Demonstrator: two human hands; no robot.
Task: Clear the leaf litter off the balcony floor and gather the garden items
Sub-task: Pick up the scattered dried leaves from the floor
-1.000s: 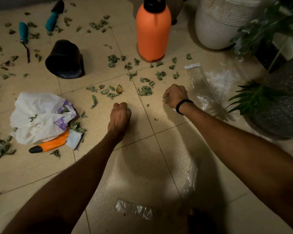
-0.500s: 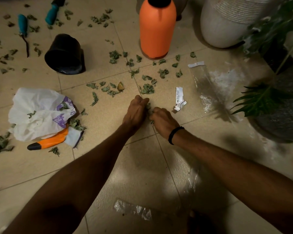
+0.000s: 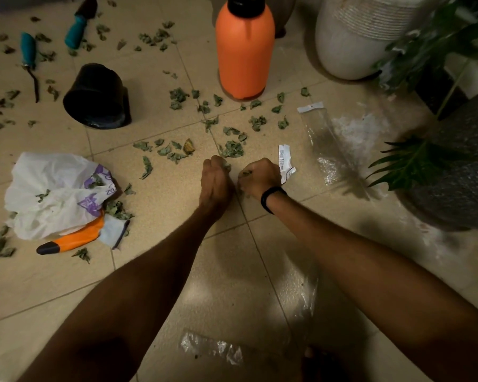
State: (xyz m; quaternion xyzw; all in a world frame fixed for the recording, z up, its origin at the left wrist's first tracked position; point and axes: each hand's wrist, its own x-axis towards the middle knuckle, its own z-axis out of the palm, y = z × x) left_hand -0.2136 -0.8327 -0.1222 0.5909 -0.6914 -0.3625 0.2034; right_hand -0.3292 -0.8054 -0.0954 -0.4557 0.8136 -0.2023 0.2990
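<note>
- The left hand (image 3: 217, 183) and right hand (image 3: 260, 177) sit side by side low on the balcony floor (image 3: 163, 205). Each has its fingers (image 3: 218, 163) curled tight round a small clutch of leaf litter (image 3: 232, 148), and green bits poke out of both fists.
- Few leaves show on the tiles nearest the person, so that patch looks done.
- Much is left. Leaves lie scattered just beyond the hands, around the orange sprayer bottle (image 3: 244, 51), beside the tipped black pot (image 3: 97, 96), among the teal-handled tools (image 3: 28, 51) and at the left edge.
- The garden items look ungathered. The bottle, pot, tools and an orange glove (image 3: 75, 239) lie well apart.
- The white bag (image 3: 53, 188) lies crumpled to the left with only a few leaves on it, so I judge the handfuls are not yet bagged.
- A paper label (image 3: 284, 161) lies just beside the right hand.
</note>
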